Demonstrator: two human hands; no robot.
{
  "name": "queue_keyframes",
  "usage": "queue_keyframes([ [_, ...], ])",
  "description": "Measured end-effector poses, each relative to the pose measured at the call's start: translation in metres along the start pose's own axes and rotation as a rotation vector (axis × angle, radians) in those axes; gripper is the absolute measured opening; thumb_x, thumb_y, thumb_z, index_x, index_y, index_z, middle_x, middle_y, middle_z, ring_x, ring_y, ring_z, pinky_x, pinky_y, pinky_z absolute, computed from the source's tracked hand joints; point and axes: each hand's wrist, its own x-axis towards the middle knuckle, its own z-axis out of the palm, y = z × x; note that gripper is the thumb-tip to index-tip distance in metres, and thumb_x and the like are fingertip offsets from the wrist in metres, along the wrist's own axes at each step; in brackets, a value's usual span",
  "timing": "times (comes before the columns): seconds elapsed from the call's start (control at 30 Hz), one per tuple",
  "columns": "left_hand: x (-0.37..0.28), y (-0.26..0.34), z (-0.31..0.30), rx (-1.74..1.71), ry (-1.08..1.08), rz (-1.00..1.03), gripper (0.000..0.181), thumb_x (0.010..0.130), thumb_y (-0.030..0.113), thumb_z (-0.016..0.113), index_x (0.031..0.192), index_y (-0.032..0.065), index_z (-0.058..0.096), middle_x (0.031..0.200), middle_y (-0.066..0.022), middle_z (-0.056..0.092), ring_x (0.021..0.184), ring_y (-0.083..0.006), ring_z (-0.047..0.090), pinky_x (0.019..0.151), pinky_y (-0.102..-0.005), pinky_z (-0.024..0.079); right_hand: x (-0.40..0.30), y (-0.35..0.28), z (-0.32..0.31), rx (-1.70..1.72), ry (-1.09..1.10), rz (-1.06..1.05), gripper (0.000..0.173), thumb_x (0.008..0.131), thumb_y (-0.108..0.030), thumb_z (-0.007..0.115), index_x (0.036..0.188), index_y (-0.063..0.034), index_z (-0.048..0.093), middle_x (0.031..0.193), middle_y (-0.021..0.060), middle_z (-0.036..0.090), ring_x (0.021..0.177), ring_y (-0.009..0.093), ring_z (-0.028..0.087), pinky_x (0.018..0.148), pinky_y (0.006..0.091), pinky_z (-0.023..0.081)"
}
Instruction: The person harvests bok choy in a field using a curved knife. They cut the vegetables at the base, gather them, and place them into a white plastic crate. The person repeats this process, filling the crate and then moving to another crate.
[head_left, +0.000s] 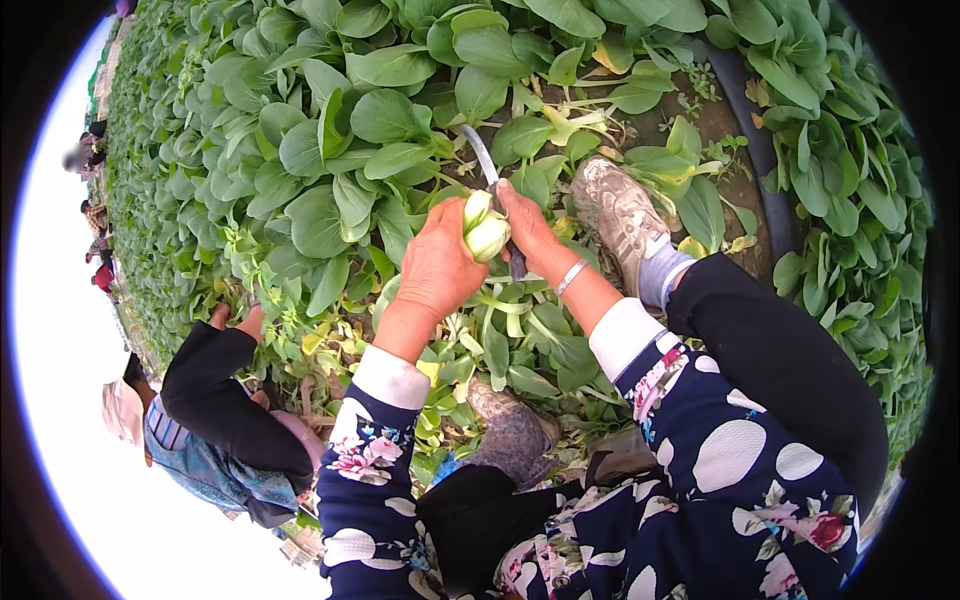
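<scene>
My left hand (444, 255) is closed around a head of bok choy (487, 234), its pale green-white base turned up toward my right hand. Most of its leaves are hidden beneath my fingers. In my right hand (529, 231) is a sickle-like knife (481, 152); the narrow, curved metal blade points away from me, and a dark handle end (517, 264) shows under my palm. Both hands are close together, right beside the vegetable's base. Cut or loose bok choy leaves (559, 341) lie on the ground below my wrists.
Dense bok choy plants (390, 116) grow ahead and to the left. A dark hose (757, 142) runs along the soil at right. My muddy shoes (616, 214) stand among leaves. Another person (225, 435) crouches at left, reaching into the plants; several more people are farther off.
</scene>
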Motion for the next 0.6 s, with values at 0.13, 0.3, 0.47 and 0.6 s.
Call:
queue_keyframes([
  [0.13, 0.039, 0.028, -0.025, 0.383, -0.056, 0.149, 0.037, 0.072, 0.005, 0.059, 0.108, 0.0007, 0.051, 0.138, -0.0157, 0.034, 0.085, -0.0340, 0.064, 0.074, -0.0412, 0.052, 0.019, 0.007, -0.009, -0.120, 0.089, 0.051, 0.043, 0.094, -0.046, 0.040, 0.084, -0.0054, 0.049, 0.060, 0.0033, 0.048, 0.038, 0.015, 0.043, 0.035, 0.0293, 0.035],
  [0.3, 0.083, -0.018, -0.028, 0.796, -0.165, -0.046, 0.033, 0.073, 0.008, 0.065, 0.105, 0.0014, 0.058, 0.148, -0.0199, 0.021, 0.090, -0.0262, 0.066, 0.073, -0.0355, 0.054, 0.022, 0.010, 0.019, -0.186, 0.065, 0.171, 0.044, 0.094, -0.047, 0.038, 0.084, -0.0059, 0.047, 0.061, 0.0031, 0.047, 0.040, 0.013, 0.041, 0.036, 0.0286, 0.034],
  [0.47, 0.086, -0.039, -0.006, 0.784, -0.080, 0.029, 0.025, 0.073, 0.006, 0.064, 0.098, 0.0030, 0.059, 0.122, -0.0138, 0.047, 0.082, -0.0263, 0.067, 0.068, -0.0356, 0.054, 0.032, 0.020, 0.009, -0.257, 0.151, 0.151, 0.044, 0.095, -0.046, 0.038, 0.084, -0.0041, 0.046, 0.059, 0.0049, 0.045, 0.038, 0.015, 0.040, 0.035, 0.0308, 0.036],
  [0.6, 0.074, -0.053, -0.007, 0.707, -0.025, 0.023, 0.018, 0.075, 0.006, 0.059, 0.093, 0.0042, 0.055, 0.109, -0.0117, 0.049, 0.077, -0.0314, 0.064, 0.065, -0.0407, 0.052, 0.040, 0.022, 0.010, -0.457, 0.169, 0.076, 0.053, 0.094, -0.041, 0.038, 0.080, 0.0068, 0.056, 0.055, 0.0161, 0.056, 0.045, 0.030, 0.055, 0.050, 0.0405, 0.045],
])
